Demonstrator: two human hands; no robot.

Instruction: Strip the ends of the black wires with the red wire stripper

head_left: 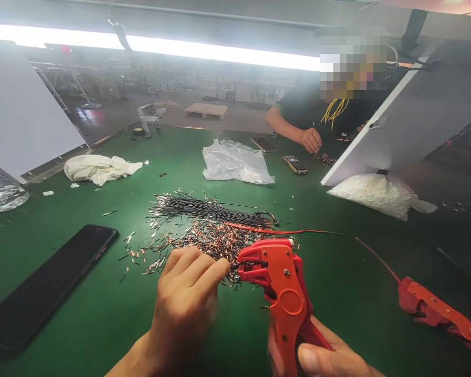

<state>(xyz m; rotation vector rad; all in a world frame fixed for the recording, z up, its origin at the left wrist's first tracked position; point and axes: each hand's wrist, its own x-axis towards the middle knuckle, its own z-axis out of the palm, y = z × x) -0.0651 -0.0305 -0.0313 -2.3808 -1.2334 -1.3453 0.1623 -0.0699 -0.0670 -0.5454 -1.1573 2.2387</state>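
Observation:
My right hand (322,356) grips the handles of a red wire stripper (282,293), its jaws pointing left. My left hand (188,301) pinches a thin black wire (235,267) and holds its end in the stripper's jaws. Just beyond lies a heap of stripped copper and insulation bits (208,243), and behind it a bundle of black wires (208,209) stretched across the green table (102,314).
A black phone (51,285) lies at the left. A second red stripper (443,314) rests at the right, with a red wire (322,232) leading to it. Farther off: white cloth (98,167), clear plastic bag (235,162), white bag (377,193), a co-worker's hand (310,140).

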